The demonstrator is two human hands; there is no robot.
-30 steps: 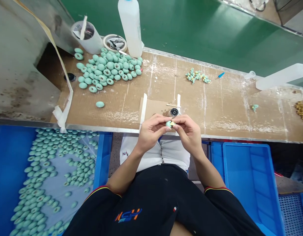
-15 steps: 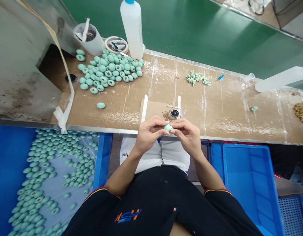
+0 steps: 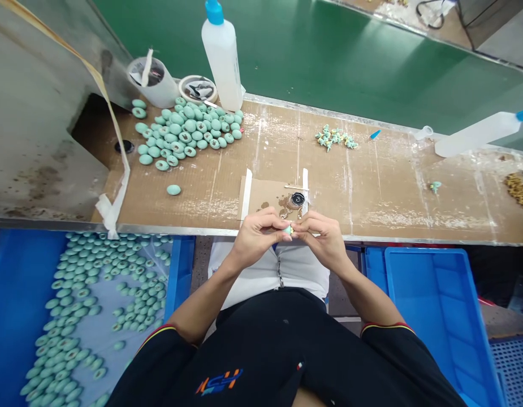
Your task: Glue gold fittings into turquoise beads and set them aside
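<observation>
Between my fingertips, at the front edge of the cardboard-covered bench (image 3: 210, 212), is a small pale green egg (image 3: 288, 230) with a yellowish bit at its right side. My left hand (image 3: 261, 234) pinches the egg from the left. My right hand (image 3: 323, 236) is closed at the yellowish piece, which the fingers mostly hide. Just beyond the hands stands a small jar with a black top (image 3: 297, 199), on a taped cardboard piece (image 3: 265, 195) with wet brown spots. A thin white stick (image 3: 295, 187) lies behind the jar.
Green eggs with holes (image 3: 176, 133) are heaped at the back left beside a white bottle (image 3: 223, 62). One egg (image 3: 173, 190) lies apart. Small green-and-yellow pieces (image 3: 335, 138) sit right of centre. A blue bin (image 3: 178, 277) of eggs is at lower left, another blue bin (image 3: 435, 305) at right.
The egg in my fingers has turned and is now more covered by them, with the hands drawn slightly closer around it. The view has shifted a little.
</observation>
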